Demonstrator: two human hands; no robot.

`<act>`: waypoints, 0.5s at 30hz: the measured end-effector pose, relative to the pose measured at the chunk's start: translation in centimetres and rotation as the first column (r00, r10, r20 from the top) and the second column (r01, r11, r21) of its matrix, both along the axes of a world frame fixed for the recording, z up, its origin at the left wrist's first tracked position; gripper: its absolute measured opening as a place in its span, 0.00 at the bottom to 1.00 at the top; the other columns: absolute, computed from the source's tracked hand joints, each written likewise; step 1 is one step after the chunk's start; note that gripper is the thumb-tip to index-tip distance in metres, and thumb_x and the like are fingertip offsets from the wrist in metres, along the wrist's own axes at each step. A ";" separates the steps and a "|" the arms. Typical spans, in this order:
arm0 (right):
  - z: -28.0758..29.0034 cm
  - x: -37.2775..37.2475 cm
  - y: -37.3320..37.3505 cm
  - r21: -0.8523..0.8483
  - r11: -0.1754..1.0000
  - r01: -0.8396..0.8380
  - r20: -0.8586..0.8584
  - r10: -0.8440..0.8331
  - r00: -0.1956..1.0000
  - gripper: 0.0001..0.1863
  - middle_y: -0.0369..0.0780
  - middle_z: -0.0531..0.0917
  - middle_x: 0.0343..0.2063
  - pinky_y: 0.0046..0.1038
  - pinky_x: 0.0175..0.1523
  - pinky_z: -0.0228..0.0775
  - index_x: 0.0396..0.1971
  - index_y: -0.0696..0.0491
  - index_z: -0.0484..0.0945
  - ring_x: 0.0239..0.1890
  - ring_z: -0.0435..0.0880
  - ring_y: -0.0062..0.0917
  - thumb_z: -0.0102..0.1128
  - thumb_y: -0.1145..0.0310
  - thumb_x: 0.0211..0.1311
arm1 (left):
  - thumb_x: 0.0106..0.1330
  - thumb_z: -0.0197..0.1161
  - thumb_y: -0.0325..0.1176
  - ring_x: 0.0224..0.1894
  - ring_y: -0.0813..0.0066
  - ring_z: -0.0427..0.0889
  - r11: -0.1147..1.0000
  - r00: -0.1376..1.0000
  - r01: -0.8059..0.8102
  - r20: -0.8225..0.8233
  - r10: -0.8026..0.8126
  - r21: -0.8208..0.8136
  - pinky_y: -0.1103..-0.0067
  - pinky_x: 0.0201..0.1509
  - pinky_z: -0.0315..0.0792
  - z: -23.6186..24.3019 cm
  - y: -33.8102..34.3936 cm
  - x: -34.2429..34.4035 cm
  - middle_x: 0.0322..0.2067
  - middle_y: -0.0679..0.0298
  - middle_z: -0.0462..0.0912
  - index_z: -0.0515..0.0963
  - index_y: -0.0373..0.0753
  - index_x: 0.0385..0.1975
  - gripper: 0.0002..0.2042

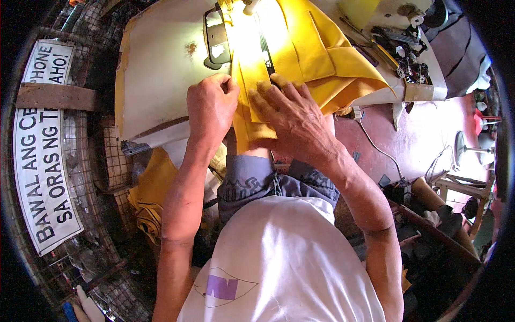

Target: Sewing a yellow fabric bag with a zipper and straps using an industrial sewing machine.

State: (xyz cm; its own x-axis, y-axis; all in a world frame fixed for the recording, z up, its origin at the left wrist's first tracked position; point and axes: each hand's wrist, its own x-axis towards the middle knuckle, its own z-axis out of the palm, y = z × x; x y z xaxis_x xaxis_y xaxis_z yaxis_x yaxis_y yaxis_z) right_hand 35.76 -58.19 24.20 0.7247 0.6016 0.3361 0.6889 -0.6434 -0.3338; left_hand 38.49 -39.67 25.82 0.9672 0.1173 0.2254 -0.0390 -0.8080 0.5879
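Yellow fabric lies folded across a worn white worktable, its lower part hanging over the front edge. A dark zipper runs along it under a bright lamp, beside the metal bed plate of what appears to be a sewing machine. My left hand is closed in a pinch at the left edge of the fabric, just below the plate. My right hand lies on the fabric over the zipper's lower end, fingers spread.
At the back right are scissors and small tools and dark cloth. More yellow cloth hangs low left beside a wire mesh wall with a sign. A cord crosses the pink floor; wooden frames stand right.
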 end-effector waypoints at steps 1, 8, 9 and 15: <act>-0.1 -0.2 0.0 0.008 1.000 0.009 0.006 -0.009 1.000 0.42 0.44 0.73 0.57 0.44 0.66 0.60 0.59 0.54 0.73 0.63 0.68 0.43 0.73 0.47 0.44 | 0.60 0.62 0.30 0.26 0.48 0.83 0.995 1.000 0.007 0.024 -0.010 0.097 0.64 0.32 0.76 0.1 -0.1 0.1 0.21 0.46 0.79 0.81 0.32 0.24 0.08; -0.7 -0.2 0.8 -0.135 0.989 0.062 0.218 -0.032 0.976 0.31 0.46 0.75 0.55 0.47 0.72 0.54 0.55 0.59 0.75 0.65 0.67 0.42 0.63 0.62 0.49 | 0.60 0.61 0.29 0.31 0.48 0.84 0.952 0.999 0.000 0.031 -0.010 0.307 0.61 0.37 0.78 0.7 -1.6 -0.3 0.28 0.48 0.83 0.80 0.34 0.28 0.05; -0.8 0.0 0.8 -0.127 0.991 0.037 0.224 -0.007 0.975 0.23 0.46 0.76 0.53 0.47 0.73 0.53 0.51 0.59 0.77 0.64 0.68 0.41 0.55 0.66 0.56 | 0.60 0.61 0.29 0.33 0.48 0.84 0.933 0.993 0.003 0.108 -0.044 0.360 0.61 0.38 0.78 0.8 -1.8 -0.5 0.31 0.49 0.83 0.80 0.34 0.30 0.05; -1.0 0.6 0.9 -0.083 0.997 0.000 0.275 0.023 0.961 0.20 0.48 0.78 0.48 0.42 0.71 0.59 0.44 0.64 0.79 0.61 0.72 0.42 0.55 0.69 0.53 | 0.63 0.60 0.30 0.39 0.47 0.82 0.891 0.994 0.093 -0.096 -0.056 0.445 0.60 0.44 0.76 0.5 -2.1 -1.3 0.36 0.47 0.82 0.82 0.36 0.44 0.12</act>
State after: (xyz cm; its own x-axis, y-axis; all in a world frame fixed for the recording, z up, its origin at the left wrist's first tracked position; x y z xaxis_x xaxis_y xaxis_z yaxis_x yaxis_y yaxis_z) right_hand 36.34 -57.28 23.18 0.6035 0.6428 0.4717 0.7544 -0.6518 -0.0770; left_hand 37.18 -41.73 26.36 0.9858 -0.0511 0.1601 -0.0781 -0.9828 0.1675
